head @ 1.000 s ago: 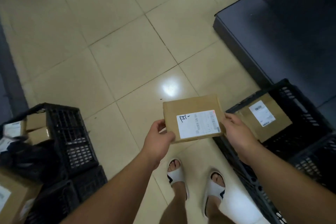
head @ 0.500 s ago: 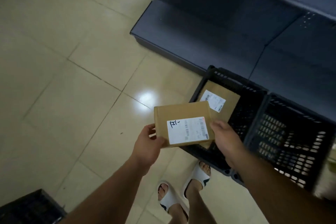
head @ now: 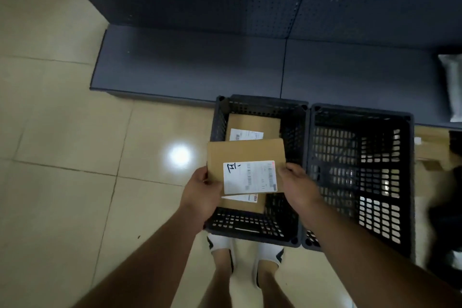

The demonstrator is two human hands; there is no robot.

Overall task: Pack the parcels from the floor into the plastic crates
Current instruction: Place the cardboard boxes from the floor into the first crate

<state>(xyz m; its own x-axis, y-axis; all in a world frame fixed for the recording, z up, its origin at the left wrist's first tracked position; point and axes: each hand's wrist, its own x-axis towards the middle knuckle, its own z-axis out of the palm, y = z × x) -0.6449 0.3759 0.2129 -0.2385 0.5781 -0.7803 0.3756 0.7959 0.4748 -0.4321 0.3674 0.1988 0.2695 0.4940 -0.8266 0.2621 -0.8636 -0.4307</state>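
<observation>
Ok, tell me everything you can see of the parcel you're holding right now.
The held parcel is a flat brown cardboard box, closed, facing up and roughly level. A white shipping label with barcodes and a black handwritten mark covers its near right part. The left hand grips its near left corner and the right hand its near right edge. It hangs over the left crate, above another labelled box inside. Whether they touch is unclear.
</observation>
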